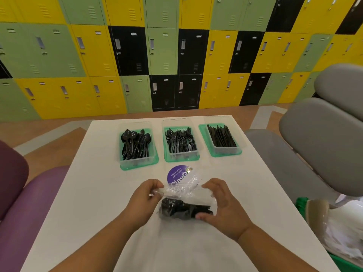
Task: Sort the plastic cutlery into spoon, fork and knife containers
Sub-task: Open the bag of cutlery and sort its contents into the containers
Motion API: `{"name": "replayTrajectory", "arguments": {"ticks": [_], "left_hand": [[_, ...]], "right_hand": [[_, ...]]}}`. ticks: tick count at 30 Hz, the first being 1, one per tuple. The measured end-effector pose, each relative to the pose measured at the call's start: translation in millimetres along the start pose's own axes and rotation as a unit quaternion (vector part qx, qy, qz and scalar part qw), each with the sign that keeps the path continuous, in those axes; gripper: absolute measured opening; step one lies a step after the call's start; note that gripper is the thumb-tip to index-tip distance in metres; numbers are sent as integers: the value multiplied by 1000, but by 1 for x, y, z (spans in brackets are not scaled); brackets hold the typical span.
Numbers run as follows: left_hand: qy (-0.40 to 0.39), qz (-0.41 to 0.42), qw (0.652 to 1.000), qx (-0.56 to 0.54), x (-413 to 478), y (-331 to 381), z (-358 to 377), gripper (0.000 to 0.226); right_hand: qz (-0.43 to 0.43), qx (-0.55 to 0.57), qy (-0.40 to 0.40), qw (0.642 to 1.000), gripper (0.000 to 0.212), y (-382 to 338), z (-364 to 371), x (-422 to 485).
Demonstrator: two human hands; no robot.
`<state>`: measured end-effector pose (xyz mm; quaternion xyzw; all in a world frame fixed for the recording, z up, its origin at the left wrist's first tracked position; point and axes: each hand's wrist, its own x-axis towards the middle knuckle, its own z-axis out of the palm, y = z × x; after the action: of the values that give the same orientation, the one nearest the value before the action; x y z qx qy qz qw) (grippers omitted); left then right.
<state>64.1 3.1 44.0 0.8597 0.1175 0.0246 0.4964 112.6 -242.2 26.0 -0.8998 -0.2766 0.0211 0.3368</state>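
Three clear containers, each set on a green base (203, 136), are lined up in a row at the far side of the table (88, 193). The left container (135, 164) is filled with black spoons (135, 141), the middle container (181, 155) with black forks (180, 141), and the right container (225, 150) with black knives (221, 136). A packet (184, 210) of black cutlery, sealed in crinkled clear film, is held just above the near part of the table. Its film is pinched by the left hand (145, 197) and its right end is gripped by the right hand (225, 211).
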Motion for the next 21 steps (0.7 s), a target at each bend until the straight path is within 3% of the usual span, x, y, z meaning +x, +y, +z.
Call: {"name": "replayTrajectory", "arguments": {"ticks": [3,6,8,11,14,17,19,21], "left_hand": [[-27,-39,997,-57,-4,-2,0,15],[-14,-42,996,-81,-4,1,-2,3],[11,-46,995,-89,-2,5,-3,3],[18,-41,995,-90,-1,12,-3,1],[44,7,994,-96,-4,23,-1,27],[35,32,998,-50,-8,28,1,36],[20,17,999,-45,-8,27,2,47],[11,-17,996,-89,-8,30,1,49]], "right_hand": [[-3,-100,-27,995,56,9,3,-4],[14,-39,-6,999,20,10,-2,9],[44,49,11,998,9,5,-11,20],[126,159,3,979,16,-9,-32,35],[155,201,-36,967,18,-19,-43,44],[182,216,-5,959,20,-17,-43,49],[137,131,59,980,26,-11,-40,45],[28,49,76,996,16,-4,-37,36]]}}
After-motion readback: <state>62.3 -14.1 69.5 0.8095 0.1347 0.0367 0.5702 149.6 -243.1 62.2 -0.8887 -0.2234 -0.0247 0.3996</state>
